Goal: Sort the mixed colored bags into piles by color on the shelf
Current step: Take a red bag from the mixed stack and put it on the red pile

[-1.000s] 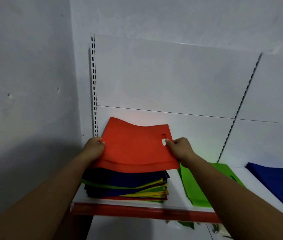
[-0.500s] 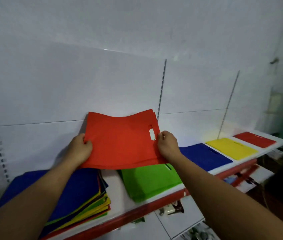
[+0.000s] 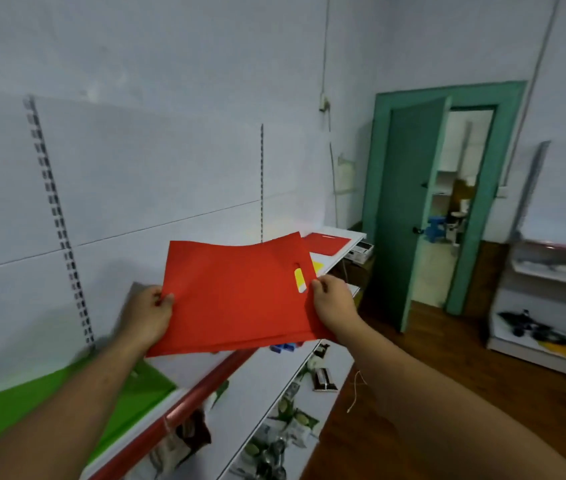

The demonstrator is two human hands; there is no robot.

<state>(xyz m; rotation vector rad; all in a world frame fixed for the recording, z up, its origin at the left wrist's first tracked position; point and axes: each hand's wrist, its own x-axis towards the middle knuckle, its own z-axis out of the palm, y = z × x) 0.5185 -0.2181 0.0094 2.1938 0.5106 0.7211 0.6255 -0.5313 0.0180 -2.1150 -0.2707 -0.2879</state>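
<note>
Pinched at its side edges by the left hand [image 3: 148, 317] and right hand [image 3: 331, 299], the flat red fabric bag [image 3: 236, 296] has been carried off the mixed stack, above the shelf [image 3: 202, 386], toward the far red pile [image 3: 326, 242].

A flat red fabric bag [image 3: 236, 292] with a cut-out handle slot is held up, tilted, over the white shelf with a red front edge [image 3: 205, 388]. A flat green bag [image 3: 15, 420] lies at the shelf's near end. Another red bag [image 3: 326, 242] lies at its far end, with a yellow bag [image 3: 319, 269] just before it.
</note>
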